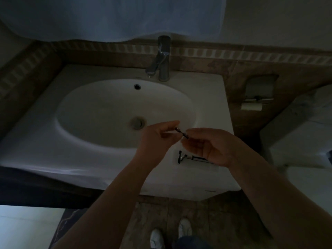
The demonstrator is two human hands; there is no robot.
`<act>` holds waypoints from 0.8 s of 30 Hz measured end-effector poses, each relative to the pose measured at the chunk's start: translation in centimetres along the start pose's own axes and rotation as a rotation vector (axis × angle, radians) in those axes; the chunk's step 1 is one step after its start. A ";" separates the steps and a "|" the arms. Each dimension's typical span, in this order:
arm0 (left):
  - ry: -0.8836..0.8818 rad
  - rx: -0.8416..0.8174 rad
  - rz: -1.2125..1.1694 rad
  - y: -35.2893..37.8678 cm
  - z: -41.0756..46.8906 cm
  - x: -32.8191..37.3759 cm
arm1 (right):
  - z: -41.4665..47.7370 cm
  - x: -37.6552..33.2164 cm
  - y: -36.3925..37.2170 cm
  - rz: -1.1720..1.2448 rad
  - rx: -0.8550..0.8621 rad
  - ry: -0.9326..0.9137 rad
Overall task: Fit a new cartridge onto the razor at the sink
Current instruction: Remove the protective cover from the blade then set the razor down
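White shoes [185, 229] are seen lowest, on the tiled floor below the sink [86, 155]. Over the basin's near right side a small dark cartridge [181, 133] is pinched at its two ends, its long axis running from the left hand [158, 139] down-right to the right hand [206, 146]; fingertips of both are closed on it. The razor [190, 157] is laid on the rim just below, head pointing left, handle hidden under the right hand, which is judged nearer for picking it up.
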State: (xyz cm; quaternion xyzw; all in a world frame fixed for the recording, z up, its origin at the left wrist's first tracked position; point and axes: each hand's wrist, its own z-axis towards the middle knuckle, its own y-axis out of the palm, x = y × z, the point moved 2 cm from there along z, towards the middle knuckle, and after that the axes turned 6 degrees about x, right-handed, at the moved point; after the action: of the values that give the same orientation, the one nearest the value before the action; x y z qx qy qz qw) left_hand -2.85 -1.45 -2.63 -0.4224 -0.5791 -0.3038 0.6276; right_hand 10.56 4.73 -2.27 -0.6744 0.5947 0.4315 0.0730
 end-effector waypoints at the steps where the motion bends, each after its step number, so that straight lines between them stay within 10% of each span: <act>1: 0.023 -0.018 0.044 0.1 -0.1 -0.1 | 0.1 0.1 0.0 -0.003 0.020 -0.013; 13: 0.185 -0.045 0.161 1.5 -0.2 -1.7 | -0.1 0.9 0.1 -0.294 0.083 -0.158; 19: -0.006 -0.007 0.145 0.1 1.0 -4.4 | 0.1 -0.3 -7.0 -1.031 0.712 -0.419; 24: -0.088 -0.095 0.282 0.7 1.6 -6.4 | 0.7 2.1 -10.9 -1.206 0.787 -0.274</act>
State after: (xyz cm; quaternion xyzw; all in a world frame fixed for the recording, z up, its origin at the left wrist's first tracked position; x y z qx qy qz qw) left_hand -3.94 -0.46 -9.05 -0.5418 -0.5257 -0.2210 0.6174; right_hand 19.43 6.68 -8.63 -0.7484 0.2168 0.1510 0.6084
